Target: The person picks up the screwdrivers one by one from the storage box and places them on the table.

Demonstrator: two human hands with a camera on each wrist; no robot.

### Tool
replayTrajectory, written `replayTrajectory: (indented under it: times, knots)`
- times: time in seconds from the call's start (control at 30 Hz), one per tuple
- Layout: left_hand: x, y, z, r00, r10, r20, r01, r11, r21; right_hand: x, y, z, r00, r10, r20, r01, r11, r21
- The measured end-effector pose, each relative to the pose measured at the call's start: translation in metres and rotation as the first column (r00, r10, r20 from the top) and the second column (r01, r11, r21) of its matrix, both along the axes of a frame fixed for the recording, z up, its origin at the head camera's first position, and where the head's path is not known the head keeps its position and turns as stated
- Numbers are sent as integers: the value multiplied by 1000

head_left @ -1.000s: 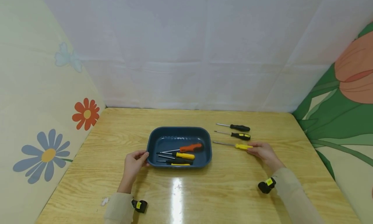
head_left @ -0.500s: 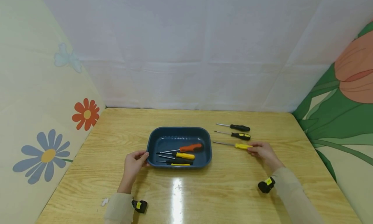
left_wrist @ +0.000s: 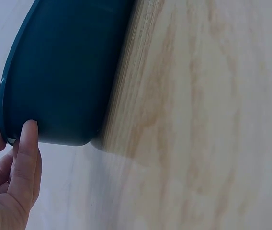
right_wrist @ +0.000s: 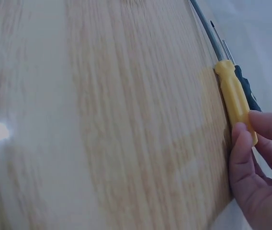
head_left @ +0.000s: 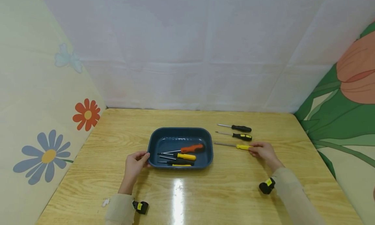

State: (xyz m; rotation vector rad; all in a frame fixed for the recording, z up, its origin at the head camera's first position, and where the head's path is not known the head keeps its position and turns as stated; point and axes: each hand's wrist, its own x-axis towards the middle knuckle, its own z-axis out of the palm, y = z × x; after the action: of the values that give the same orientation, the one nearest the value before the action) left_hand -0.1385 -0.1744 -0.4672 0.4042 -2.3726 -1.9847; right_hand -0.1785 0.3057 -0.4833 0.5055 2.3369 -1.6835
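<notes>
My left hand (head_left: 134, 166) pinches the rim of a dark blue rectangular tray (head_left: 181, 132) at its left front corner; the left wrist view shows fingers (left_wrist: 27, 163) against the tray's outer wall. Inside lie several screwdrivers, among them an orange-handled one (head_left: 191, 148) and a yellow-handled one (head_left: 186, 157). To the right of the tray, my right hand (head_left: 265, 153) pinches the handle end of a yellow screwdriver (head_left: 243, 147), whose shaft points left toward the tray. In the right wrist view, thumb and fingers close on the yellow handle (right_wrist: 234, 96), which lies low along the tabletop.
Behind the yellow screwdriver lie a black-and-yellow screwdriver (head_left: 242, 136) and a black screwdriver (head_left: 241, 128), roughly parallel to it. The wooden table (head_left: 222, 192) ends at a white cloth backdrop (head_left: 187, 72). A small white mark (head_left: 105, 202) shows at the front left.
The right hand and its wrist shift very slightly, still pinching the yellow handle. The left hand, the tray and the other screwdrivers stay where they were.
</notes>
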Motion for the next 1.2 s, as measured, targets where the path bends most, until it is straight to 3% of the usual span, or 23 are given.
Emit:
replayTrajectory:
  times: [0.4,0.8,1.2]
  knots:
    - [0,0,1,1000,-6,10,6,1000,5,2,1,5,1000,10,-24,-11,999,-50]
    - [0,-1,1,1000,-11,18,11,1000,1,10,4,8,993,-110,-48,110,994,-3]
    - [0,-1,1,1000,-5,17,5,1000,12,10,3,12,970,-223,-98,225,974,7]
